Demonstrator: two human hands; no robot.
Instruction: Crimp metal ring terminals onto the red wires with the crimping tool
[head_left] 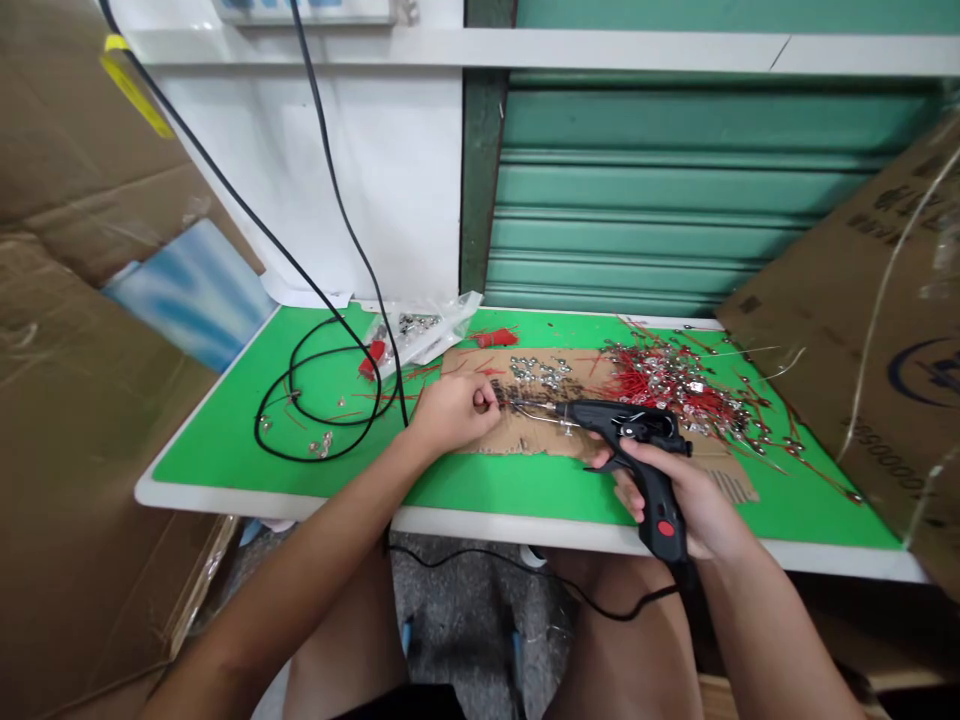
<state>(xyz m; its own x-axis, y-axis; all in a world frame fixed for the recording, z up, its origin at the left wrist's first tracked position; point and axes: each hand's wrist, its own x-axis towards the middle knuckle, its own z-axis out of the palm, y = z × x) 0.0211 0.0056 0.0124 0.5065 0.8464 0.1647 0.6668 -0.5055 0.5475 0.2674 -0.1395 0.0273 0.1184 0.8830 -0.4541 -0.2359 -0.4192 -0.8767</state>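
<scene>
My right hand [701, 490] is wrapped round the grip of a black soldering gun [660, 500] with a red round mark. Its thin metal tip points left over a piece of brown cardboard [517, 435]. My left hand [454, 408] is closed in a pinch close to that tip. What it pinches is too small and hidden to make out, though red wire lies around it. Small shiny metal pieces [544, 372] lie on the cardboard behind the tip. To the right is a heap of red wires [660, 385] with metal pieces on their ends.
A black cable [289, 455] lies coiled at left on the green mat [225, 460]. Behind it are a clear plastic bag [439, 330] of metal parts and a bundle of red wires [496, 338]. Cardboard boxes [892, 330] stand at both sides, before a green shutter [637, 190].
</scene>
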